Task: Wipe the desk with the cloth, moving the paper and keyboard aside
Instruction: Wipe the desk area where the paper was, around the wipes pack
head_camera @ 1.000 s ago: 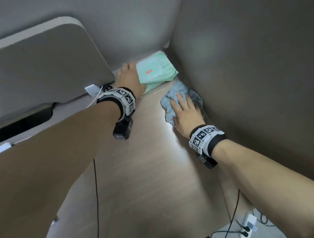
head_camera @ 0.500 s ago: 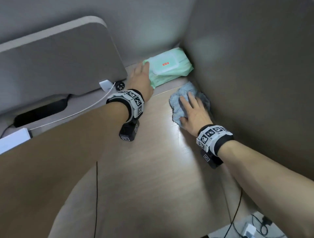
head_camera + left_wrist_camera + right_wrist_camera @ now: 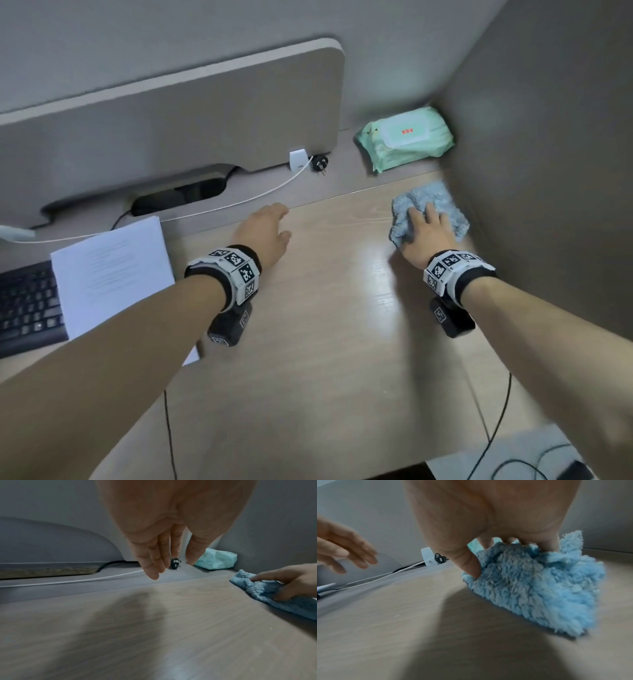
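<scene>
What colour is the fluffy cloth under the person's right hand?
Light blue; the fluffy cloth shows best in the right wrist view.

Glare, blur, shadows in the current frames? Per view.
Head view: glare patch on the desk near the right hand. Left wrist: left hand looms soft and throws a dark shadow on the desk. Right wrist: cloth fibres sharp, foreground desk blurred.

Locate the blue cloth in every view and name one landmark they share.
Head: blue cloth right of centre, under the right hand.
Left wrist: it lies at the right edge.
Right wrist: it lies centre-right.
Shared landmark: the black plug on the back ledge.
</scene>
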`<action>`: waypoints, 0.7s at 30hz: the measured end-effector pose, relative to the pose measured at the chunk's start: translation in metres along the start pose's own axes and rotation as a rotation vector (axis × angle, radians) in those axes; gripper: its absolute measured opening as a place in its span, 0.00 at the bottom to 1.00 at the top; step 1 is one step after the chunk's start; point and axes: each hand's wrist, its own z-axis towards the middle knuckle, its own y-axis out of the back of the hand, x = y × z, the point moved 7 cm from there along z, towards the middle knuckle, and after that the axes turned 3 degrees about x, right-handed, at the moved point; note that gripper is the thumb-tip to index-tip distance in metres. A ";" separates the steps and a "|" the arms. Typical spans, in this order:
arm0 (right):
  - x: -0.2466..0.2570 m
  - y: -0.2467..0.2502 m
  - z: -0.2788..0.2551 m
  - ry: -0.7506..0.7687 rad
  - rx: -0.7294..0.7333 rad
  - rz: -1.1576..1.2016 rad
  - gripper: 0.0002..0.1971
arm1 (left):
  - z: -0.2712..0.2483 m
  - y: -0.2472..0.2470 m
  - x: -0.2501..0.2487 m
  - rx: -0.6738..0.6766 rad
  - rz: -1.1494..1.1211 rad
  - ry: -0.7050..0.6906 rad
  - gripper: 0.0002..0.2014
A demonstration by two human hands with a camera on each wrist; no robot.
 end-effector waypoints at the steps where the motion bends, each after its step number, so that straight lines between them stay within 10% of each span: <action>1: 0.003 -0.001 -0.002 -0.005 0.001 -0.003 0.36 | -0.006 0.006 0.008 -0.013 -0.004 0.017 0.21; 16: 0.108 -0.021 -0.010 0.131 -0.029 -0.015 0.37 | -0.072 -0.030 0.119 0.169 0.130 0.266 0.22; 21: 0.200 -0.050 -0.046 0.476 0.048 -0.099 0.38 | -0.079 -0.034 0.141 0.161 0.140 0.288 0.19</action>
